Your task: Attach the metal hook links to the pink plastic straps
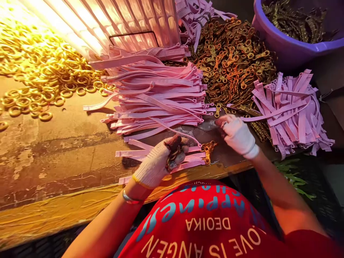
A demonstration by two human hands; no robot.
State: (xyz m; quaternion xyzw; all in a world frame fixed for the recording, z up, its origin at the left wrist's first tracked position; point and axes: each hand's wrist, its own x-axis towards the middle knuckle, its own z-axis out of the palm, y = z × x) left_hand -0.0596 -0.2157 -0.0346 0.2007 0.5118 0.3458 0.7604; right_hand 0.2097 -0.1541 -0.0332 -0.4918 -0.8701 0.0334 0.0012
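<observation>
My left hand (163, 161), in a pale knit glove with bare fingertips, is closed around several small metal links (174, 157). Under and beside it lie pink straps (192, 157), with brass links (208, 152) at their right ends. To the right, my right hand (235, 134), also in a white glove, has its fingers drawn together just above the dark tabletop. Whether anything is between those fingertips is hidden. Close to them are a brass link (217, 110) and the end of a pink strap (252, 118).
A pile of pink straps (161, 96) fills the middle, before a ribbed translucent box (134, 21). Gold rings (45, 96) spread at left. Brass links (233, 53) are heaped at the back, beside a purple tub (285, 43). More straps (295, 111) hang over the edge at right.
</observation>
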